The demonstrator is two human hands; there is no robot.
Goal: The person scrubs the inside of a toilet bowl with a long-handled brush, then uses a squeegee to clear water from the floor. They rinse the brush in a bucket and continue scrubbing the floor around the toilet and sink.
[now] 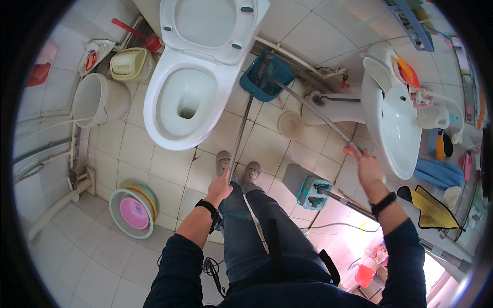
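Note:
My left hand [220,189] is closed around the metal handle [242,131] of a teal long-handled dustpan [250,79]. The pan lies on the tiled floor between the toilet and the wall pipe. In my right hand [368,165] is the metal handle [321,115] of a broom, slanting down to the left. The broom's head is over the dustpan, and its outline there is blurred. The white toilet [154,127], with its lid and seat raised, is left of the dustpan.
A shallow round tub [290,125] stands near the washbasin [400,142]. A mop bucket [294,181] is right of my feet. Stacked basins [115,215], a white bucket [115,98], a small bin [142,65] and a red plunger [153,44] are at left.

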